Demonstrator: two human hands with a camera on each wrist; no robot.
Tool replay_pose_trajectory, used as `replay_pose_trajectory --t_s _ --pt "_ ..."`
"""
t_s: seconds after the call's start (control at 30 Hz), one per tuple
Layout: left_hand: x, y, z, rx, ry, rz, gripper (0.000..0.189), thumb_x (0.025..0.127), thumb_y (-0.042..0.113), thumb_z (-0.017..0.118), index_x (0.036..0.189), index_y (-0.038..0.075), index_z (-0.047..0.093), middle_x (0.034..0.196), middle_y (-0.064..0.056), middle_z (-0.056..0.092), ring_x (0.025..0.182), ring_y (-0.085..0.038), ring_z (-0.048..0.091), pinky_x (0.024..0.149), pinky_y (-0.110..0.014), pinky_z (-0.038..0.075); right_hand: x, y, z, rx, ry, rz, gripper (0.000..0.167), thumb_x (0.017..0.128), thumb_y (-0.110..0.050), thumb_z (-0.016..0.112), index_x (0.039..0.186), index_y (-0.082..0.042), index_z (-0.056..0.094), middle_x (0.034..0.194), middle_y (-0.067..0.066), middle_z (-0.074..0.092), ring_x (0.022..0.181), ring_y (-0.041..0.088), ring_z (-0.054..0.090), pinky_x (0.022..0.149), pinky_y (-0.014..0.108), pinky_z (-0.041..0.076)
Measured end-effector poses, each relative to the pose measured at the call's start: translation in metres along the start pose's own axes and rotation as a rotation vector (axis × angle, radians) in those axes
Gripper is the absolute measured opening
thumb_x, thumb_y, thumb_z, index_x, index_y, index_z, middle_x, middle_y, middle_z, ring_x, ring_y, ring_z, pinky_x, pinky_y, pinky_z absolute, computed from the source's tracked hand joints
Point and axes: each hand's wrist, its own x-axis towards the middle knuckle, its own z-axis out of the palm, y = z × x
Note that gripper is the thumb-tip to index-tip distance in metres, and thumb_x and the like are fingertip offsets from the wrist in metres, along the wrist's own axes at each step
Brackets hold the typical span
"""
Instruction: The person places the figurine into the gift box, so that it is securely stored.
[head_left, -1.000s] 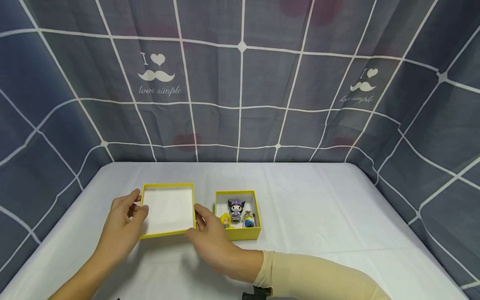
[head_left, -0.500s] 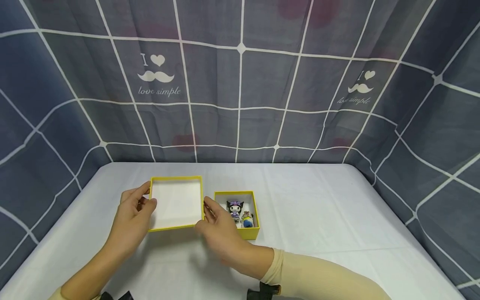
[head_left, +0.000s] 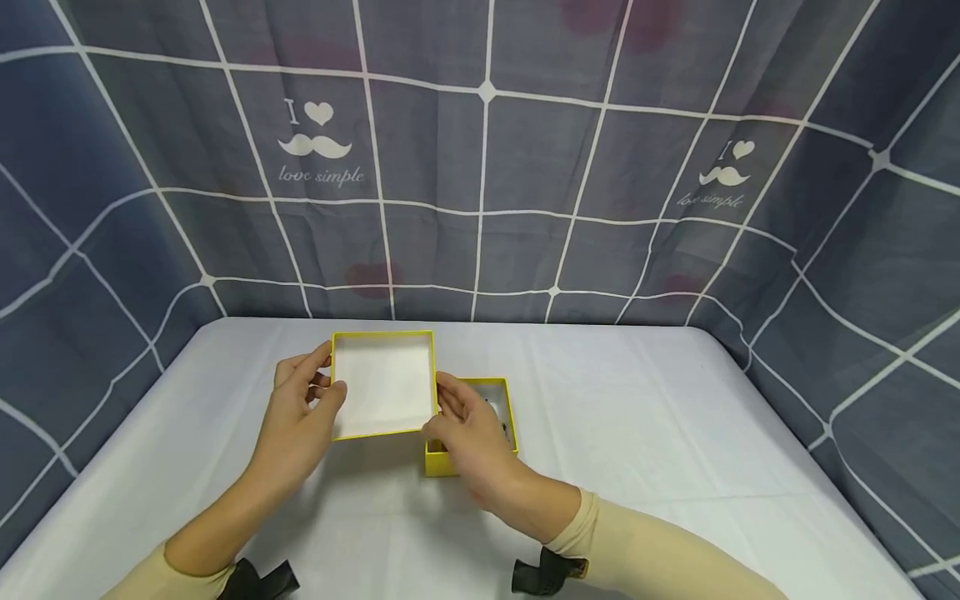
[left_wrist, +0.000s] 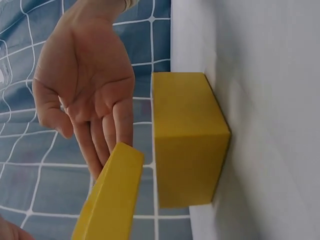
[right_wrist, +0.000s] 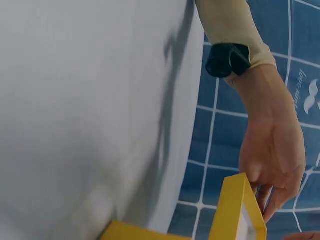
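Note:
A yellow-edged box lid (head_left: 384,383), its white inside turned to the head camera, is held up tilted between both hands. My left hand (head_left: 296,425) pinches its left edge, thumb in front. At the opposite edge my right hand (head_left: 480,454) grips with thumb and fingers. Just behind and below stands an open yellow box (head_left: 441,466) on the table, mostly covered by the lid and right hand; only a small bit of its contents shows. In the left wrist view the lid (left_wrist: 112,195) is raised above the tabletop beside the box (left_wrist: 190,165).
A white cloth covers the table (head_left: 637,417). Dark grid-patterned curtains (head_left: 420,167) surround it at the back and both sides. Black straps (head_left: 551,573) sit on the wrists over beige sleeves.
Both hands have carried the lid right and away from me, over towards the box. The small figurines seen in the box earlier are now almost wholly hidden.

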Motion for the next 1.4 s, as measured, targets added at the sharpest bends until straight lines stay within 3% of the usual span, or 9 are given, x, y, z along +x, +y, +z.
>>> replay_pose_trajectory --t_s 0.17,0.4,0.63,0.87,1.07,1.2,1.4 --pt "0.006 0.007 0.01 -0.066 -0.009 0.037 0.055 0.097 0.005 0.049 0.15 0.002 0.034 0.129 -0.012 0.037 0.102 -0.017 0.042 0.082 -0.013 0.041 0.002 -0.008 -0.014 -0.021 0.004 -0.048 0.069 0.082 0.003 0.052 0.149 -0.005 0.034 0.151 0.008 0.039 0.139 0.022 0.035 0.113 0.036 0.033" --pt "0.01 0.015 0.027 -0.153 -0.056 0.086 0.058 0.095 -0.001 0.051 0.151 0.003 0.033 0.13 -0.012 0.036 0.11 -0.018 0.04 0.095 -0.015 0.04 0.002 -0.012 -0.031 -0.067 0.045 -0.087 0.076 0.085 0.001 0.052 0.155 -0.009 0.024 0.156 0.003 0.03 0.14 0.015 0.03 0.112 0.031 0.032" --pt "0.017 0.018 0.044 -0.219 -0.074 0.128 0.058 0.092 -0.005 0.053 0.148 0.003 0.038 0.128 -0.013 0.037 0.11 -0.022 0.042 0.098 -0.025 0.044 0.003 -0.009 -0.044 -0.036 0.102 -0.152 0.073 0.083 0.006 0.051 0.151 -0.007 0.03 0.152 0.006 0.037 0.137 0.018 0.037 0.11 0.039 0.036" --pt "0.014 0.017 0.05 -0.263 -0.095 0.142 0.058 0.092 -0.007 0.053 0.148 0.001 0.037 0.132 -0.013 0.038 0.118 -0.027 0.043 0.101 -0.025 0.045 0.003 -0.007 -0.052 -0.024 0.122 -0.186 0.066 0.086 0.006 0.05 0.148 -0.006 0.03 0.151 0.006 0.039 0.135 0.02 0.041 0.111 0.043 0.036" --pt "0.012 0.012 0.054 -0.293 -0.094 0.155 0.058 0.091 -0.008 0.053 0.146 0.001 0.038 0.132 -0.012 0.04 0.12 -0.025 0.043 0.101 -0.029 0.045 0.004 -0.002 -0.056 -0.025 0.108 -0.234 0.076 0.084 0.01 0.049 0.154 -0.011 0.026 0.154 0.004 0.034 0.138 0.019 0.036 0.11 0.04 0.036" --pt "0.01 0.011 0.055 -0.29 -0.103 0.147 0.058 0.091 -0.007 0.053 0.146 -0.001 0.038 0.131 -0.01 0.041 0.119 -0.025 0.045 0.1 -0.029 0.046 0.003 0.001 -0.058 -0.033 0.121 -0.249 0.07 0.084 0.011 0.049 0.149 -0.008 0.033 0.151 0.006 0.038 0.138 0.02 0.036 0.109 0.036 0.037" --pt "0.008 0.01 0.055 -0.263 -0.086 0.128 0.051 0.093 -0.004 0.052 0.143 0.003 0.045 0.127 -0.008 0.046 0.118 -0.021 0.047 0.094 -0.02 0.049 0.003 0.003 -0.059 0.006 0.151 -0.249 0.056 0.083 0.011 0.048 0.137 -0.001 0.037 0.146 0.011 0.045 0.135 0.021 0.041 0.108 0.033 0.038"
